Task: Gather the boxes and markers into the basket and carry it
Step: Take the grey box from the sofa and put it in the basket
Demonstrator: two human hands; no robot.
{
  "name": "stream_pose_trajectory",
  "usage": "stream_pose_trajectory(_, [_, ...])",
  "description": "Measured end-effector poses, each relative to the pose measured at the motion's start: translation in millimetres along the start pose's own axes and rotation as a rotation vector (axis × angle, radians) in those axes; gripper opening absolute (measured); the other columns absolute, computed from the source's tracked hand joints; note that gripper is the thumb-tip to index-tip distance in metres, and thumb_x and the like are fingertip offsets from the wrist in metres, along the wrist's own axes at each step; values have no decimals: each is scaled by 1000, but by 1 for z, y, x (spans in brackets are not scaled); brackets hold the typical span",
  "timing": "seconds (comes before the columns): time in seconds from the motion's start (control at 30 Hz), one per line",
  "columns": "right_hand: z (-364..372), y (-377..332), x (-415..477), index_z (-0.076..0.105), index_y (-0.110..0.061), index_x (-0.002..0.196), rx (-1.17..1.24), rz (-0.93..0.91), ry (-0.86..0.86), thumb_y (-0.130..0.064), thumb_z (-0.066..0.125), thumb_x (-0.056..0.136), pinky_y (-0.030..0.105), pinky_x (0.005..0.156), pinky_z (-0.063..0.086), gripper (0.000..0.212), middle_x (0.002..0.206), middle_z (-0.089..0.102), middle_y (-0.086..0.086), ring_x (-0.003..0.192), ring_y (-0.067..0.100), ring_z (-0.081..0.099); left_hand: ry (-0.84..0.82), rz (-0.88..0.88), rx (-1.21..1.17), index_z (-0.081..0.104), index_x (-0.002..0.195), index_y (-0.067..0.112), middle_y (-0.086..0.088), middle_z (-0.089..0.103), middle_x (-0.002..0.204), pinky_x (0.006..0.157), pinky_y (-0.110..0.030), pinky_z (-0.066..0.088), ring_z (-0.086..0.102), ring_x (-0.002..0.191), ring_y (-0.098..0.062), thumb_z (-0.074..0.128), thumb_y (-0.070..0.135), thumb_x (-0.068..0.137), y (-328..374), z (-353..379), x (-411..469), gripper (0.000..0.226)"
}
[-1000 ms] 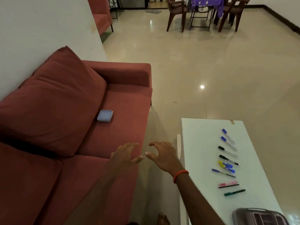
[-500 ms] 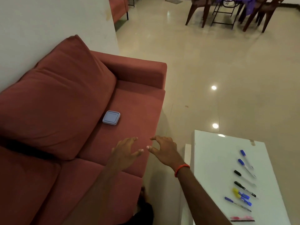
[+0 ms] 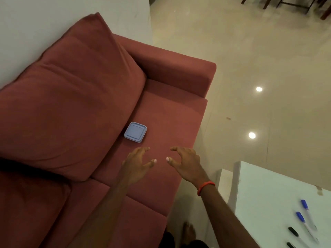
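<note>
Both grips are bare hands, released and holding nothing. The left grip hangs over the sofa seat with its fingers spread and loosely bent, palm down. The right grip is beside it in the same pose, over the seat's front edge. The two thumbs point at each other with a small gap between them. An orange band circles the right wrist.

Just beyond the left grip's fingertips, and apart from them, a flat pale blue box with its lid on lies at the back edge of the seat, against the foot of the big red back cushion.

To the right, across a strip of glossy beige floor, stands a white worktop. Near its far right corner lie two blue-capped markers side by side. Two black-capped markers lie nearer the person, the last cut off by the frame's lower edge. A bare foot shows on the floor between sofa and worktop.
</note>
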State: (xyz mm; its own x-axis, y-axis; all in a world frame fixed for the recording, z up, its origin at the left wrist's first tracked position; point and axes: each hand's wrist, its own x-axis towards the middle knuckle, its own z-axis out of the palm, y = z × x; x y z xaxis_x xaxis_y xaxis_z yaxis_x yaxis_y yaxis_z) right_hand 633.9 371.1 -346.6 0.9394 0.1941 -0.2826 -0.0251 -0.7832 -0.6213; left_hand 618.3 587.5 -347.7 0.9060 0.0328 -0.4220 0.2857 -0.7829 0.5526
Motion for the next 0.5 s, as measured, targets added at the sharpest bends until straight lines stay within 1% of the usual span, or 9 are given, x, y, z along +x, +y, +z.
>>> stream_pose_trajectory(0.07, [10, 1, 22, 54, -34, 134, 4, -23, -24, -58, 55, 93, 41, 106, 32, 47, 138, 55, -8, 135, 19, 38, 4, -48, -69, 49, 139, 38, 13, 45, 147, 108, -51, 41, 46, 133, -14, 56, 71, 77, -14, 0, 12, 71])
stream_pose_trajectory(0.13, [24, 5, 49, 54, -34, 133, 11, -47, -55, -59, 54, 92, 43, 108, 35, 48, 136, 56, -7, 133, 19, 40, 23, -89, -113, 51, 139, 34, 11, 46, 145, 108, -48, 43, 48, 131, -13, 65, 61, 83, -30, 4, 29, 64])
stream_pose_trajectory(0.2, [39, 9, 78, 55, -34, 132, 6, -53, -78, -63, 53, 90, 44, 106, 37, 51, 134, 57, -7, 131, 19, 42, 45, -131, -131, 53, 139, 29, 9, 45, 145, 108, -41, 42, 47, 132, -13, 70, 50, 86, -50, 13, 49, 59])
stream_pose_trajectory(0.27, [53, 13, 104, 57, -33, 130, 15, -41, -73, -68, 47, 85, 41, 103, 39, 57, 130, 58, -7, 127, 19, 45, 67, -175, -161, 52, 141, 27, 6, 42, 149, 108, -38, 42, 44, 135, -14, 71, 47, 87, -65, 21, 69, 60])
stream_pose_trajectory(0.3, [63, 16, 119, 57, -33, 129, 34, -40, -76, -69, 46, 84, 39, 101, 40, 58, 129, 59, -7, 125, 19, 47, 84, -195, -185, 51, 141, 26, 6, 39, 151, 109, -39, 41, 43, 138, -15, 71, 47, 87, -73, 26, 81, 61])
stream_pose_trajectory(0.4, [95, 29, 162, 56, -31, 131, 67, -31, -94, -58, 57, 91, 37, 98, 41, 48, 128, 56, -5, 121, 19, 47, 144, -254, -223, 47, 145, 27, 3, 28, 160, 112, -42, 40, 37, 143, -19, 70, 48, 88, -88, 39, 121, 65])
stream_pose_trajectory(0.5, [124, 43, 198, 56, -25, 132, 109, -64, -104, -55, 60, 90, 36, 98, 44, 52, 129, 53, -2, 119, 21, 50, 188, -280, -301, 40, 150, 29, 3, 20, 164, 111, -48, 42, 39, 143, -23, 71, 47, 87, -101, 52, 160, 73])
